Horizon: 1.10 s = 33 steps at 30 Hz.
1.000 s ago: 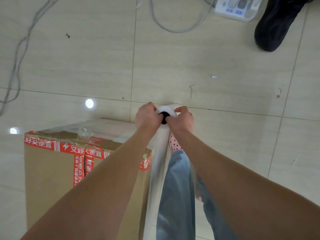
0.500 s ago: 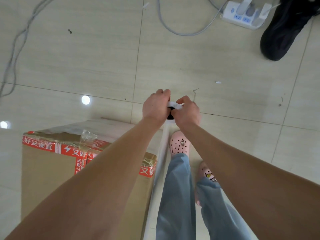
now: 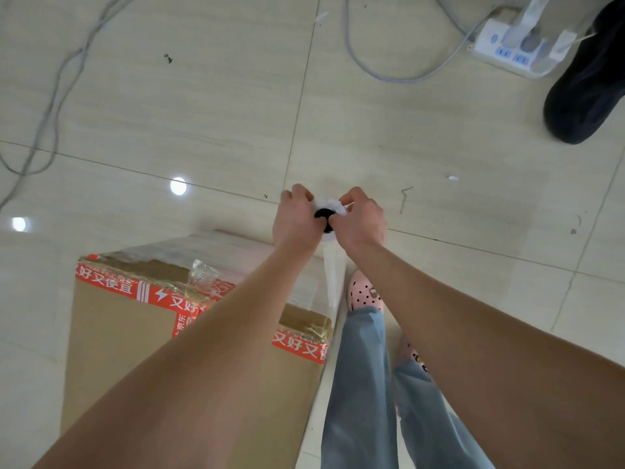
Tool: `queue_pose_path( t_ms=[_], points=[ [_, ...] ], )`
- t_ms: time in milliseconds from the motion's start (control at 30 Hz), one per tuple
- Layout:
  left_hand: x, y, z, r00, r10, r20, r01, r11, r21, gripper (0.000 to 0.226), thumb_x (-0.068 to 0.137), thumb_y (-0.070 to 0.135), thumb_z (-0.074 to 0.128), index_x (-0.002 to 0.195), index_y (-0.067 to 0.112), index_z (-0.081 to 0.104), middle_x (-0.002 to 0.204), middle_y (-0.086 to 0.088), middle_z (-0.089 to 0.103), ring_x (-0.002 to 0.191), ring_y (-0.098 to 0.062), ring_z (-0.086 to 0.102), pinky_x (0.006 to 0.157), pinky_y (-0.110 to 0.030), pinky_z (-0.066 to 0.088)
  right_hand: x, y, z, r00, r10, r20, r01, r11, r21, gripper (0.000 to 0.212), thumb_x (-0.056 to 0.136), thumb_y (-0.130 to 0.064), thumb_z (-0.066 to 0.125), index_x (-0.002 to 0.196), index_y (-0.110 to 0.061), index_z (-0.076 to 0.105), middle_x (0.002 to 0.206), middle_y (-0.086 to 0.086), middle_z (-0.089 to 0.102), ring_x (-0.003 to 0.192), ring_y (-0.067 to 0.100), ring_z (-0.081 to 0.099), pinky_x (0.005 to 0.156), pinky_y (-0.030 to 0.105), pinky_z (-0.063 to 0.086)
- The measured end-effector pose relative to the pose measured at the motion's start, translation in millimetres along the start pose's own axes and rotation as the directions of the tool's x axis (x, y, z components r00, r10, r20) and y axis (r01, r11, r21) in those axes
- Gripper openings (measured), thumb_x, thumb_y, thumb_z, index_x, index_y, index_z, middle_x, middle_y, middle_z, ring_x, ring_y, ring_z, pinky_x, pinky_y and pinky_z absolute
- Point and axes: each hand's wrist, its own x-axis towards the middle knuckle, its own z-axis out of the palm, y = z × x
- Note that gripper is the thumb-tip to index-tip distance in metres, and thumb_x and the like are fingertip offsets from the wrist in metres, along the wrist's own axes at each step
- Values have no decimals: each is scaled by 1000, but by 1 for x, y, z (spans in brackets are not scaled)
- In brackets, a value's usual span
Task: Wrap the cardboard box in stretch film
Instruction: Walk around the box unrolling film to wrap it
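A tall brown cardboard box [image 3: 128, 340] with red printed tape along its top edges stands on the tiled floor at the lower left. Clear film covers its far side and top corner. A white stretch film roll [image 3: 329, 211] stands upright just past the box's right corner, its dark core facing me. My left hand [image 3: 296, 221] grips the roll's top from the left and my right hand [image 3: 362, 221] grips it from the right. A band of film [image 3: 333, 275] runs down from the roll along the box's right edge.
My legs in blue trousers [image 3: 365, 384] and pink spotted clogs [image 3: 367, 294] stand right of the box. A white power strip [image 3: 517, 49] with grey cables [image 3: 389, 74] lies at the top right beside a black shoe [image 3: 588, 86]. More cables [image 3: 50, 106] trail at the left.
Both hands, with the roll's top, have moved away from me across the floor's tile seam. More of my clogs shows below the roll. The box has stayed in place.
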Motion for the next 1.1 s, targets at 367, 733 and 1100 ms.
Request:
queue_pose_path(
  t_ms=[367, 733, 1100],
  points=[
    [14, 1, -16, 997, 64, 51, -68, 993, 92, 8, 80, 11, 54, 86, 14, 50, 85, -4, 54, 77, -25, 52, 59, -30, 37, -2, -20, -1, 999, 41, 7, -40, 988, -149, 36, 82, -20, 61, 117, -25, 52, 118, 1, 53, 85, 21, 54, 64, 28, 38],
    [38, -35, -38, 995, -90, 49, 92, 995, -35, 19, 83, 16, 61, 95, 12, 48, 94, -4, 53, 80, -22, 54, 65, -33, 42, 12, -59, 30, 991, -40, 124, 66, 975, -211, 32, 83, -20, 64, 112, -28, 54, 116, 2, 50, 88, 25, 58, 68, 30, 45],
    [69, -29, -60, 997, -81, 19, 81, 997, -6, 9, 80, 15, 59, 85, 16, 52, 86, -1, 53, 82, -24, 55, 63, -31, 38, 37, -94, 22, 976, -70, 207, 151, 901, -407, 41, 81, -35, 64, 120, -31, 52, 119, -1, 53, 90, 20, 58, 66, 27, 36]
  ],
)
